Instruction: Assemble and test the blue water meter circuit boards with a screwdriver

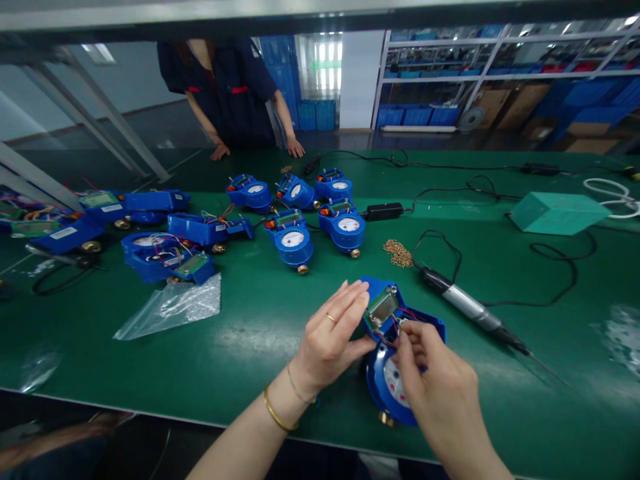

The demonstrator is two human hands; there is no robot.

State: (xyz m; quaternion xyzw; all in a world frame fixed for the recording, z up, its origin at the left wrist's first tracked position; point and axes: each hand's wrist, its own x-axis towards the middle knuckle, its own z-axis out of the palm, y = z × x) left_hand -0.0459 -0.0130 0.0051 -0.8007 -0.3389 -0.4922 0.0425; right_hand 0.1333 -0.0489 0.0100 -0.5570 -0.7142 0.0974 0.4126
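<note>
A blue water meter [376, 375] lies in front of me at the table's front edge, its electronics box uncovered. Inside the box sit a circuit board with a grey display [384, 307] and thin coloured wires [394, 325]. My left hand [325, 340] grips the box's left side, fingers along the outer wall and thumb at the lower corner. Within the box, my right hand [443, 377] pinches at the wires with thumb and forefinger; its fingertips partly hide what they hold. That hand also covers part of the meter's white dial [393, 381].
An electric screwdriver [473, 308] lies to the right, near a pile of brass screws [399, 253]. Several open meters [293, 243] stand further back; more with loose wiring [165, 257] are left, beside a plastic bag [193, 299]. A co-worker [225, 93] stands across the table [260, 360].
</note>
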